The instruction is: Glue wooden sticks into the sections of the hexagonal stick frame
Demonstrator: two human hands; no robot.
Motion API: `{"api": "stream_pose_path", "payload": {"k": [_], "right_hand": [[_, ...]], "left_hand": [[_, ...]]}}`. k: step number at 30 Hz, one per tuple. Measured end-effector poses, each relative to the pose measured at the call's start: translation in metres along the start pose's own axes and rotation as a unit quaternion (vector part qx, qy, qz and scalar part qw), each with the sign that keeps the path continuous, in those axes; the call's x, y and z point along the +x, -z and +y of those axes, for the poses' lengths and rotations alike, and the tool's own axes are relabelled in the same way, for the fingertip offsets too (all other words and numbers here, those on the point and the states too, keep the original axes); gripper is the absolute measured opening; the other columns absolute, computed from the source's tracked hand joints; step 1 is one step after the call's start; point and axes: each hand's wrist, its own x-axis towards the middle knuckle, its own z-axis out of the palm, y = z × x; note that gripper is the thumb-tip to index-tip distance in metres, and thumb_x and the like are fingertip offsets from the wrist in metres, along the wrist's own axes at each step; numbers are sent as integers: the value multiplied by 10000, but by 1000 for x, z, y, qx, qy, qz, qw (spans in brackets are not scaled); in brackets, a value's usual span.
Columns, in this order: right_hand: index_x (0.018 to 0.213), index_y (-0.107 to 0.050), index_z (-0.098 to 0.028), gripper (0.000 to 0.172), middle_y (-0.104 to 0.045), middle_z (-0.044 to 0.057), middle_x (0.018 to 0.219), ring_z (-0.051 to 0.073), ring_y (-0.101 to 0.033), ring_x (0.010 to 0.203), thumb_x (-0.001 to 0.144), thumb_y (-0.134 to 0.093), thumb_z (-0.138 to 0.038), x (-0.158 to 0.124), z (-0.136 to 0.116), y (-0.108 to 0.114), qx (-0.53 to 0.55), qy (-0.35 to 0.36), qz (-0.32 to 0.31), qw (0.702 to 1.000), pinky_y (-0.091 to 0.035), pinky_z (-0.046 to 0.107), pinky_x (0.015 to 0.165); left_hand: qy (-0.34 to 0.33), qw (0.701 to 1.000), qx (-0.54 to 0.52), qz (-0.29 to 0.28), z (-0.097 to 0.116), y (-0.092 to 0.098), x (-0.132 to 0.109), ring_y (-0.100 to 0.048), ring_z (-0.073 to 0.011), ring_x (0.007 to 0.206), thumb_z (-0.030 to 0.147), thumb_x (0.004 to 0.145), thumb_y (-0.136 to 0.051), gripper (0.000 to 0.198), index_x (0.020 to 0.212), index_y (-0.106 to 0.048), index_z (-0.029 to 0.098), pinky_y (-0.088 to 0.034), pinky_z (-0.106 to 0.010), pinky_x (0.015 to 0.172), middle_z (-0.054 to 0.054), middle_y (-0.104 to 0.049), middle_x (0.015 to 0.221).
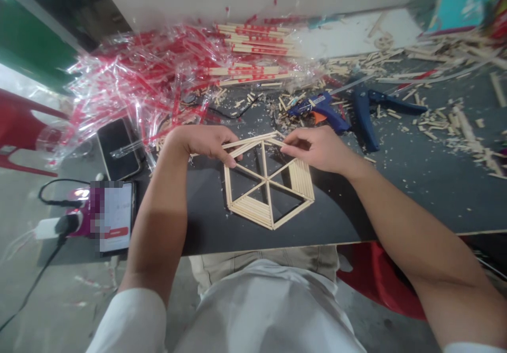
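Observation:
A hexagonal frame of thin wooden sticks (269, 194) lies flat on the dark board (415, 184) in front of me, with spokes meeting at its centre and several sticks filling some segments. My left hand (202, 142) rests at the frame's upper left, fingers pinched on a stick along the top edge. At the upper right corner my right hand (317, 150) pinches the other end of the top sticks (253, 141). Both hands are closed on the sticks.
A heap of clear and red plastic wrappers (150, 84) with wrapped chopsticks (253, 41) fills the far left. A blue glue gun (320, 111) and blue cutters (368, 110) lie behind the frame, amid wood offcuts (455, 126). Two phones (116, 147) sit left.

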Motion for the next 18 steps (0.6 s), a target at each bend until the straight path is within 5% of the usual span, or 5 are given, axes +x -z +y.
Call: {"api": "stream_pose_path", "payload": {"k": [4, 10, 18], "right_hand": [[881, -757, -212, 248, -750, 42, 743, 158, -610, 614, 925, -699, -449, 1, 2, 0, 6, 9, 6, 1000, -443, 321, 615], [897, -790, -224, 228, -764, 35, 778, 159, -626, 634, 948, -691, -423, 2, 3, -1, -8, 42, 23, 999, -448, 314, 619], [947, -799, -236, 202, -768, 54, 875, 169, -653, 690, 973, -670, -389, 3, 7, -5, -43, 95, 84, 991, -510, 326, 680]], "left_hand": [[8, 1000, 19, 2, 3, 1, -2, -656, -233, 953, 532, 724, -756, 453, 1046, -775, 214, -476, -308, 879, -41, -755, 972], [73, 989, 81, 102, 23, 2, -19, -661, -253, 1075, 572, 823, -671, 529, 1209, -720, 212, -472, -304, 909, -80, -737, 1223], [29, 977, 74, 198, 43, 0, -35, -650, -182, 886, 467, 1007, -444, 424, 1151, -746, 206, -464, -277, 831, -42, -736, 1023]]}}
